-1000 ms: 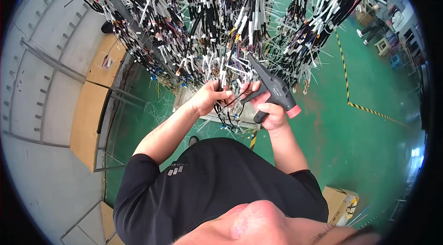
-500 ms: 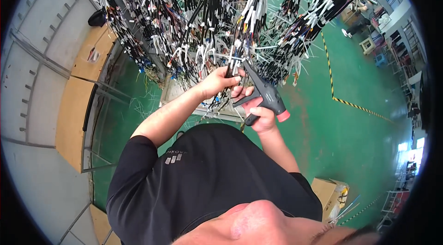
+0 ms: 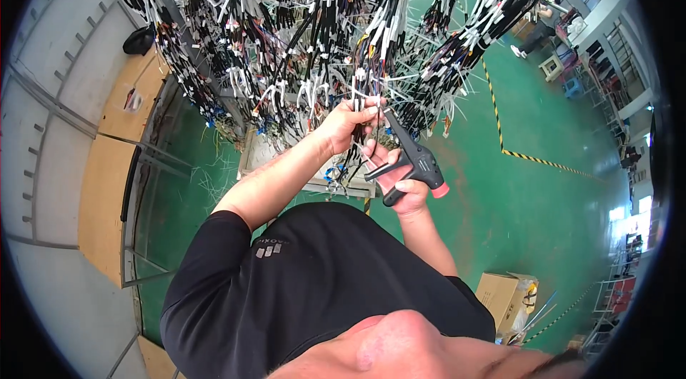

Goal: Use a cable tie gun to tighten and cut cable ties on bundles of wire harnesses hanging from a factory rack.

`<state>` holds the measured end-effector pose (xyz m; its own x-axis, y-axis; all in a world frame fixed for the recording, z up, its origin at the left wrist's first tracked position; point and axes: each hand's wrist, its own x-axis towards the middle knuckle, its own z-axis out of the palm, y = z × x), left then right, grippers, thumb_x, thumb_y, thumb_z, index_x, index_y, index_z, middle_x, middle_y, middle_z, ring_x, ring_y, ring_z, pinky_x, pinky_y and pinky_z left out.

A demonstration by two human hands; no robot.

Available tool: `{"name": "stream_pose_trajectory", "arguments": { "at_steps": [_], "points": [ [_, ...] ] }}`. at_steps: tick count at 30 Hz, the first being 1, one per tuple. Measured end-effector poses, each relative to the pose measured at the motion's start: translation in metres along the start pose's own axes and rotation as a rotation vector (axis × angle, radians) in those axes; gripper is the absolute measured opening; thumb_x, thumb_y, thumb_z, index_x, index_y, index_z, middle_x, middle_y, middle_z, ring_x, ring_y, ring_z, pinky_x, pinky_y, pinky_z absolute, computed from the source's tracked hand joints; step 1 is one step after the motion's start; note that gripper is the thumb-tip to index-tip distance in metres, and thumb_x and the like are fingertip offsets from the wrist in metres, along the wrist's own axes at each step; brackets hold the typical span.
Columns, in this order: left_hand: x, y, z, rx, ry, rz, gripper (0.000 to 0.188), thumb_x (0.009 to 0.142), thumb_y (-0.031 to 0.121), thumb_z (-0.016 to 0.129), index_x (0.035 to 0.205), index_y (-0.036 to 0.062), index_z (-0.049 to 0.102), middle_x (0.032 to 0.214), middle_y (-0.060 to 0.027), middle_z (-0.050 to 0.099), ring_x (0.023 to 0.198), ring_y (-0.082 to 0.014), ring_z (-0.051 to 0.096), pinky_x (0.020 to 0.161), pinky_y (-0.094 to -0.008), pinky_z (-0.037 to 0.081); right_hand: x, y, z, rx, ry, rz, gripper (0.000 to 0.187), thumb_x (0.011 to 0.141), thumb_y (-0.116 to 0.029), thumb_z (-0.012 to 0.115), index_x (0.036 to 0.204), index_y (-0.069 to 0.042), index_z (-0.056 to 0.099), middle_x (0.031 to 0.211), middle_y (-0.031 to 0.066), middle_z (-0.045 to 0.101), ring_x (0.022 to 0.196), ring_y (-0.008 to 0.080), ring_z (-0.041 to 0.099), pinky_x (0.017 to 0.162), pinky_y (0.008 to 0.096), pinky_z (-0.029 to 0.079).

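Note:
My right hand point(image 3: 412, 199) holds a black cable tie gun point(image 3: 424, 162) with a pinkish-red knob at its rear. Its thumb lies over the grip, and some fingers reach past the trigger lever. The gun's narrow nose points up and left, close to the fingertips of my left hand point(image 3: 344, 126). Those left fingers are closed around part of a hanging wire bundle point(image 3: 386, 22) of black and white cables. Thin white tie tails stick out near the gripped spot. Whether the nose touches a tie there is too small to tell.
More wire harnesses point(image 3: 493, 11) hang in thick bunches on both sides, above a pale platform point(image 3: 275, 159). Wooden benches point(image 3: 107, 200) line the left wall. An open cardboard box point(image 3: 498, 297) stands on the green floor at lower right. Another person point(image 3: 541, 30) is far off at upper right.
The tie gun and right hand have shifted slightly down and right relative to the wires. My left hand stays at the bundle. The whole view has moved a little.

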<state>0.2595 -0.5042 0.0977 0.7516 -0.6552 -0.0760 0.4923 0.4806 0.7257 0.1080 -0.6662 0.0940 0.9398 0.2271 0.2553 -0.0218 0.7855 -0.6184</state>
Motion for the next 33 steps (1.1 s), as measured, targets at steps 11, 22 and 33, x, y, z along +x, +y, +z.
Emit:
{"name": "stream_pose_trajectory", "arguments": {
  "at_steps": [11, 22, 33],
  "points": [
    [-0.007, 0.004, 0.016, 0.269, 0.328, 0.187, 0.024, 0.098, 0.009, 0.077, 0.122, 0.0032, 0.077, 0.107, -0.0022, 0.079, 0.063, -0.0055, 0.060, 0.058, -0.0221, 0.050, -0.015, -0.025, -0.009, -0.460, 0.191, 0.028, 0.057, 0.079, -0.009, 0.076, 0.133, -0.003, 0.058, 0.129, 0.0164, 0.066, 0.127, 0.0348, 0.065, 0.115, 0.0510, 0.047],
    [-0.038, 0.041, -0.004, 1.235, 0.419, 0.385, 0.029, 0.096, 0.019, 0.075, 0.124, 0.0208, 0.081, 0.075, -0.0184, 0.070, 0.064, -0.0282, 0.072, 0.064, -0.0416, 0.055, 0.023, -0.082, 0.017, -1.207, 0.043, 0.120, 0.051, 0.085, -0.006, 0.074, 0.135, -0.003, 0.066, 0.112, 0.0043, 0.071, 0.108, 0.0175, 0.066, 0.100, 0.0348, 0.050],
    [-0.057, 0.055, 0.010, 1.423, 0.435, 0.502, 0.017, 0.094, 0.022, 0.076, 0.106, 0.0117, 0.080, 0.081, -0.0204, 0.072, 0.078, -0.0414, 0.072, 0.071, -0.0486, 0.059, 0.042, -0.066, 0.040, -1.587, -0.084, 0.106, 0.054, 0.082, -0.018, 0.077, 0.130, 0.004, 0.063, 0.100, 0.0133, 0.066, 0.090, 0.0288, 0.067, 0.082, 0.0379, 0.054]
  ]
}}
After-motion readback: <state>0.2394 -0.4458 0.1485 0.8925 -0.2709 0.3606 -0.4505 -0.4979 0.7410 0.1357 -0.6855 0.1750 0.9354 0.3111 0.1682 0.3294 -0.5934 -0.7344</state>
